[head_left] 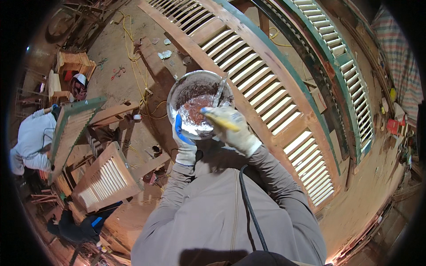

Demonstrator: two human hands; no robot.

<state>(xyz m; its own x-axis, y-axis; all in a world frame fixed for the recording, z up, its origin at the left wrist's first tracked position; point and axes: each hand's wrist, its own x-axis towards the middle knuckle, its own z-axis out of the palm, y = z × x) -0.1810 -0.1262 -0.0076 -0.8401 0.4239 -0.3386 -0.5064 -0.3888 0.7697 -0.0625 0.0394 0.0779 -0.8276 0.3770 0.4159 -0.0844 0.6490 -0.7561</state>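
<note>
A round metal pot (pixel 174 91) is held up in front of my chest, its inner wall caked with dark residue. Reddish-brown powder (pixel 193 107) and a white substance lie inside it. My left hand (pixel 185 144), in a pale glove with blue on it, grips the near left side of the pot. My right hand (pixel 237 133), gloved alike, is closed on a yellow-handled tool (pixel 222 120) over the near right rim; motion blurs it and its working end cannot be made out. A flat grey blade or stick (pixel 219 94) leans against the pot's right inner wall.
A long louvred wooden shutter (pixel 262 88) stretches along my right, with green-edged shutters (pixel 341 62) beyond. At left, two people (pixel 35 137) (pixel 75 226) are beside more louvred panels (pixel 106 179). A yellow cable (pixel 128 35) and red-handled scissors (pixel 117 72) lie on the dirt floor.
</note>
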